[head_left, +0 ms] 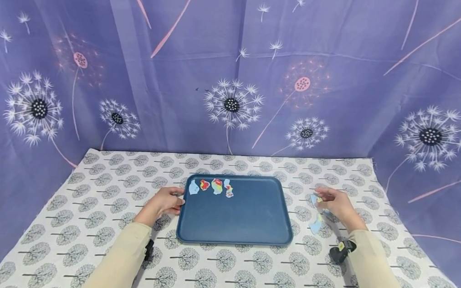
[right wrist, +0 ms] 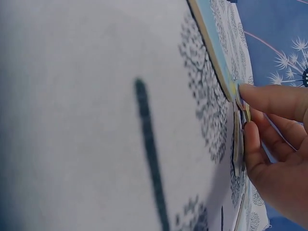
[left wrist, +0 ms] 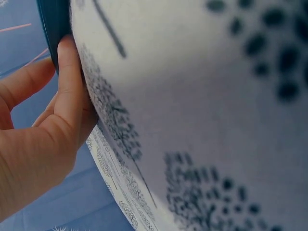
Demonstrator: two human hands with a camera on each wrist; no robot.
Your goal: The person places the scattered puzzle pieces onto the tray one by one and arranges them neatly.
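Note:
My left hand point(head_left: 164, 202) pinches the left rim of a dark blue rectangular tray point(head_left: 236, 222); the tray edge also shows between thumb and fingers in the left wrist view. To the right of the tray, my right hand point(head_left: 336, 206) pinches a small, thin jigsaw puzzle piece point(right wrist: 247, 114) with thumb and fingers, close to the cloth. Its shape is mostly hidden by the fingertips. A light blue puzzle piece point(head_left: 315, 226) with some yellow lies just below that hand. Along the tray's top left sit several irregular pieces, among them a light blue one point(head_left: 194, 187) and a red one point(head_left: 204, 185).
A white cloth point(head_left: 219, 271) printed with grey trees covers the table. Behind and at both sides hangs a purple curtain point(head_left: 168, 97) with dandelions. A black wrist camera point(head_left: 341, 251) sits on the right wrist, over the cloth.

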